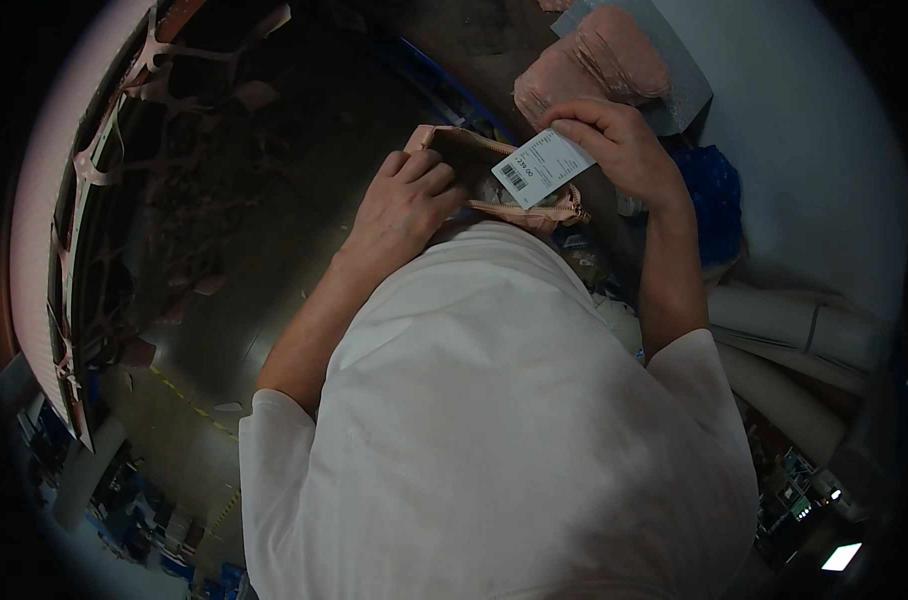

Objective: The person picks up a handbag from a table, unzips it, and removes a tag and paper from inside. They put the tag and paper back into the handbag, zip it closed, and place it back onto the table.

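An unzipped pink bag (454,133) lies before my body, its mouth spread and a zip running along its rim. Crumpled, pale filling shows inside. The curled fingers of my left hand (406,205) grip the bag at its left side; the fingertips are partly hidden. Between thumb and fingers, my right hand (624,150) pinches a white price tag (546,165) with a barcode and small print. The tag hangs over the right part of the bag's opening. A zip pull sits at the bag's right end.
Beyond my right hand, stacked pink pieces (599,60) lie on a grey sheet. Dark blue plastic (709,200) is beside my right forearm, with pale rolls (794,325) nearer. On the left hangs a pink cut-out sheet (49,230). Yellow tape (189,400) marks the floor.
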The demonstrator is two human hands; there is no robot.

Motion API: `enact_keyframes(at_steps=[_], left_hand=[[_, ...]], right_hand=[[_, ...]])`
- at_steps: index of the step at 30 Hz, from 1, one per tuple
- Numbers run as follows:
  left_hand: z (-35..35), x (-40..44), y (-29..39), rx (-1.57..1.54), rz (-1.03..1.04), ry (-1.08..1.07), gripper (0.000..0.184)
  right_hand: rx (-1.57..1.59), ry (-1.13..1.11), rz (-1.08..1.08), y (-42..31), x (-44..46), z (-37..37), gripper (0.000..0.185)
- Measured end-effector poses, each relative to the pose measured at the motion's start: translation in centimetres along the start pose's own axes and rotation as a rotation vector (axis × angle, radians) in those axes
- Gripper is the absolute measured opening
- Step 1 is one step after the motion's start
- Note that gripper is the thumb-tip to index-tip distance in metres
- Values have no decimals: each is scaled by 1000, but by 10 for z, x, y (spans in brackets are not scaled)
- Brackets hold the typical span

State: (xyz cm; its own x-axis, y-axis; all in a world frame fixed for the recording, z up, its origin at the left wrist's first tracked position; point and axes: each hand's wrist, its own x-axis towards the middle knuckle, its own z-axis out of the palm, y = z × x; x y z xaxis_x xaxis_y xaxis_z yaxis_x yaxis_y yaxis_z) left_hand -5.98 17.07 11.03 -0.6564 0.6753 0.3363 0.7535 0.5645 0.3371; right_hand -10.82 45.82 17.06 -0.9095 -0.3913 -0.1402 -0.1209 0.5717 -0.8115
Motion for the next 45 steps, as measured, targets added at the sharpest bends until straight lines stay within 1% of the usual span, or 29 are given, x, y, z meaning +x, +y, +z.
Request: enact_keyframes(at_steps=[12,16,19,22,27,30,31,36,39,42,45], left_hand=[[0,-3,0,10,-8,-2,22],[0,-4,0,8,-8,-10,22],[-2,-4,4,22,-9,66,24],[4,-8,2,64,47,213,27],[9,-10,4,37,61,291,31],[11,-9,8,10,61,328,33],[12,-9,9,6,62,343,33],[18,-8,9,-45,52,308,34],[20,-7,9,-66,47,252,30],[19,-5,11,-74,42,203,29],[18,-5,10,-53,37,166,29]], right_hand=[[-23,21,-18,-1,1,2,22],[-94,70,-67,-4,-1,2,20],[-185,163,-159,-20,-10,4,21],[-242,247,-232,-45,-22,8,22],[-468,336,-296,-67,-35,13,24],[-530,359,-349,-68,-38,14,25],[-532,364,-337,-70,-39,14,26],[-523,381,-309,-73,-42,15,28],[-574,305,-364,-71,-43,14,24],[-587,235,-341,-66,-43,23,20],[-553,240,-295,-69,-44,36,18]])
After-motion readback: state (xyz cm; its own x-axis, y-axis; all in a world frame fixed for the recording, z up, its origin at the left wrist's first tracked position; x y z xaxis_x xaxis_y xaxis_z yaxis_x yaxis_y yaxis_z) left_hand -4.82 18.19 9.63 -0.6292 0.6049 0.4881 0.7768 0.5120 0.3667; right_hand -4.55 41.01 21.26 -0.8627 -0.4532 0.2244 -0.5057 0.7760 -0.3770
